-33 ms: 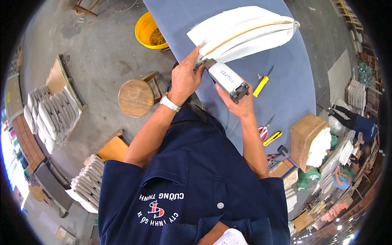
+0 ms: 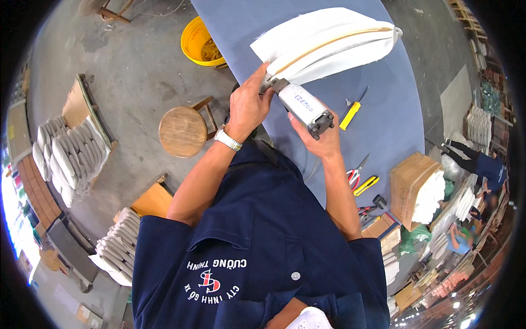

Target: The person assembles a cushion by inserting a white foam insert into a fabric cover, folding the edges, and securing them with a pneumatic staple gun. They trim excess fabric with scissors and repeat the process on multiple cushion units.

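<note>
On the blue-grey tabletop lies a long curved piece covered in white cloth [image 2: 323, 38], with a tan strip along its middle. My left hand [image 2: 251, 107] grips its near-left end, fingers closed on the cloth edge; part of that grip is hidden. My right hand [image 2: 318, 137] is wrapped around a pneumatic staple gun [image 2: 303, 104], silver with a black end cap. The gun's nose meets the end of the piece, close beside my left fingertips. To the right of the gun is a yellow-handled pointed tool [image 2: 350, 116].
Red-handled scissors [image 2: 355, 176], a yellow cutter [image 2: 366, 186] and a cardboard box [image 2: 411, 186] sit at the table's right. A yellow bucket [image 2: 193, 41] and wooden stool [image 2: 182, 131] stand left of the table. Stacked pale cushions [image 2: 68, 156] lie farther left; people are at the far right.
</note>
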Motion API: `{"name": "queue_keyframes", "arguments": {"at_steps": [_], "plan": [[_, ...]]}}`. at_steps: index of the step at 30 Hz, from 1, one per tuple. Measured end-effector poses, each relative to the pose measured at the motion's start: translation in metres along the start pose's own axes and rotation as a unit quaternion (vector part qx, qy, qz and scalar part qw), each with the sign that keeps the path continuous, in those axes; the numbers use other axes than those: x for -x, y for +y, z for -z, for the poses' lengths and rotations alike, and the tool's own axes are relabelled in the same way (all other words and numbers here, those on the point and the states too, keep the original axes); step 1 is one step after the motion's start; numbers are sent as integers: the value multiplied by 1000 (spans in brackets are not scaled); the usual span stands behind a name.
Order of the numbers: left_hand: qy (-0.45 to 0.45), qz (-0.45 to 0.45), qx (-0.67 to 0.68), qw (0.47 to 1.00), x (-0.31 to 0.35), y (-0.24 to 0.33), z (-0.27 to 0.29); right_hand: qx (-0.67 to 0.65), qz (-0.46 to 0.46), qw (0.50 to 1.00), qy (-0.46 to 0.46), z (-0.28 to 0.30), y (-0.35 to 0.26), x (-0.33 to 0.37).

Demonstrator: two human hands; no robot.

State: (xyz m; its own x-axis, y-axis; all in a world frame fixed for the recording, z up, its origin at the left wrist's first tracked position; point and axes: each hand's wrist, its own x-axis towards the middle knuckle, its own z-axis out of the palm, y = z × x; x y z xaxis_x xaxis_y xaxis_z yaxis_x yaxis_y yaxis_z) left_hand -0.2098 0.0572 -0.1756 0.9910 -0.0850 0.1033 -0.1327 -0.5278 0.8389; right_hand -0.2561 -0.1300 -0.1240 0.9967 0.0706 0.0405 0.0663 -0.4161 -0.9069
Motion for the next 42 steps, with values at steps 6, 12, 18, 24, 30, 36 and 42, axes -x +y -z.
{"name": "queue_keyframes", "arguments": {"at_steps": [6, 12, 18, 24, 30, 36, 42], "plan": [[-3, 6, -10, 1000, -5, 3, -2, 12, 18, 1000, -23, -2, 3, -11], [-11, 8, -8, 1000, -8, 3, -1, 45, 71, 996, -16, 1, 7, -13], [2, 8, 8, 1000, -6, 6, -2, 44, 69, 997, -6, -1, -1, -14], [0, -12, -13, 1000, 6, 5, -4, 49, 18, 999, -13, 0, -4, -4], [-5, 15, 13, 1000, 7, 10, 0, 6, -26, 1000, 1, -13, 18, 9], [-31, -16, 6, 999, 1, -1, -2, 32, -56, 998, 13, -6, 3, 12], [-33, 2, 34, 999, 25, 5, -21, 40, -254, 961, 99, 28, 27, 89]]}}
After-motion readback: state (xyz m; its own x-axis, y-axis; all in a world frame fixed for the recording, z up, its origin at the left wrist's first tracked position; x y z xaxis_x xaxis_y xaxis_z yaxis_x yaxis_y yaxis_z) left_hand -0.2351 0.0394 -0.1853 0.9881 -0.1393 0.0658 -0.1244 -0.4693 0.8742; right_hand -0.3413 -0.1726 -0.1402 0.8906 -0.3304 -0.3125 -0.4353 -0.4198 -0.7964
